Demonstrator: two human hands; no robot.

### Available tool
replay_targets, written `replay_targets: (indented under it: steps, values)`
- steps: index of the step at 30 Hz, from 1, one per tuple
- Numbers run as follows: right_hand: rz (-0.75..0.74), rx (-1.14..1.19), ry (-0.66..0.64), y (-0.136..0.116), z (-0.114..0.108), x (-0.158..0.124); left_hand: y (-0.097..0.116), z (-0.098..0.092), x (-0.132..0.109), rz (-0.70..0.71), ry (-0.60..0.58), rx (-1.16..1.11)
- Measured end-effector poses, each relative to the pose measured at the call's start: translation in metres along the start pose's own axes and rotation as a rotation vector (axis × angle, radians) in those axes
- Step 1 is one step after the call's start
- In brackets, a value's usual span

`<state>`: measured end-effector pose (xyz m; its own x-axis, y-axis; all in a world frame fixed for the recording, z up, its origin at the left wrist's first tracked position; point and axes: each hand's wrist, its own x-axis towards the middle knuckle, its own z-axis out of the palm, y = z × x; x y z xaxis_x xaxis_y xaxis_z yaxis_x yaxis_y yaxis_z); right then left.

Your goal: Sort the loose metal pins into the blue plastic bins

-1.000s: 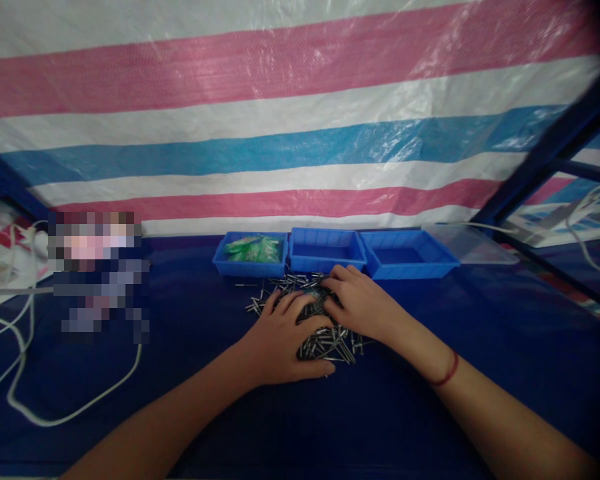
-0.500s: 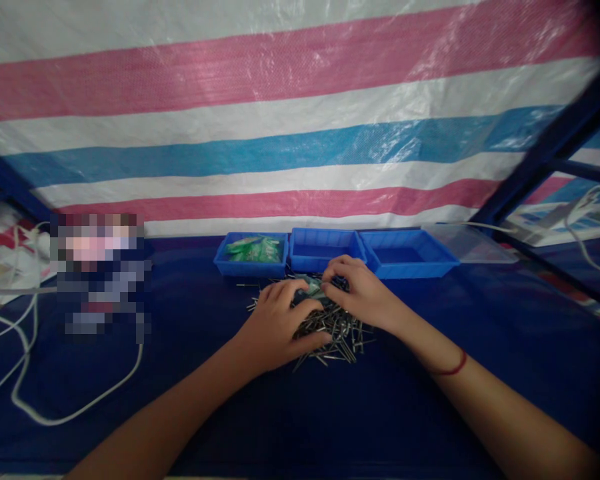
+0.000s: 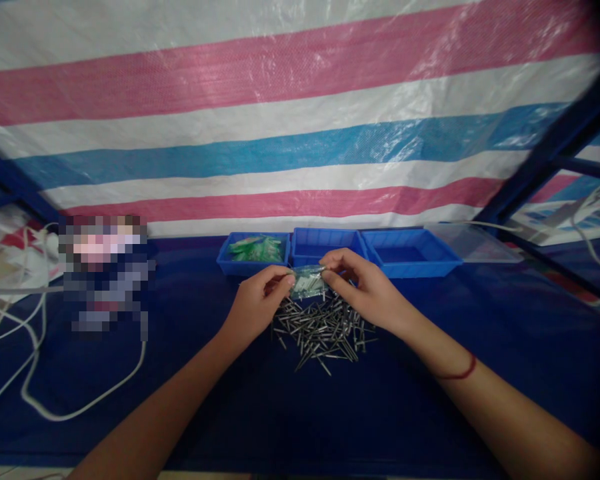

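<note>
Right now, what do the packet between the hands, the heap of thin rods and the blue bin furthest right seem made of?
Packet: clear, glossy plastic film, judging by its glare and the pale contents showing through.
Thin rods: probably metal, grey with bright glints.
Blue bin: likely moulded plastic, smooth-looking, evenly coloured.

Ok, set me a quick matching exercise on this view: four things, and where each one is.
1. clear packet
2. loose metal pieces
3. green plastic
4. dark red band

A. around the right forearm
B. between the left hand and right hand
C. in the leftmost blue bin
D. heaped on the blue table

Pairs: 1-B, 2-D, 3-C, 4-A
</note>
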<state>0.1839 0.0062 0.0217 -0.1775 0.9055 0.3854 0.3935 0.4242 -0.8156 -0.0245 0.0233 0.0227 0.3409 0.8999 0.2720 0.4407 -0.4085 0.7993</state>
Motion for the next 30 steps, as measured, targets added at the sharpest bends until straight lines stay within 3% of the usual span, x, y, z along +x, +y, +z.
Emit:
replay_targets:
  steps: [8, 15, 22, 30]
  values:
    - [0.152, 0.124, -0.098, 0.015, 0.004, 0.002, -0.012, 0.006, 0.007, -0.166, 0.048, -0.308]
    - [0.301, 0.413, -0.087, 0.003, 0.0, 0.006, -0.008, 0.011, 0.006, -0.269, 0.044, -0.496]
    - [0.353, 0.408, 0.019, -0.005, 0.0, 0.005, -0.005, 0.009, 0.006, -0.253, -0.029, -0.433]
    - [0.231, 0.248, 0.033, -0.008, -0.001, 0.003, -0.008, 0.008, 0.005, -0.245, -0.095, -0.369]
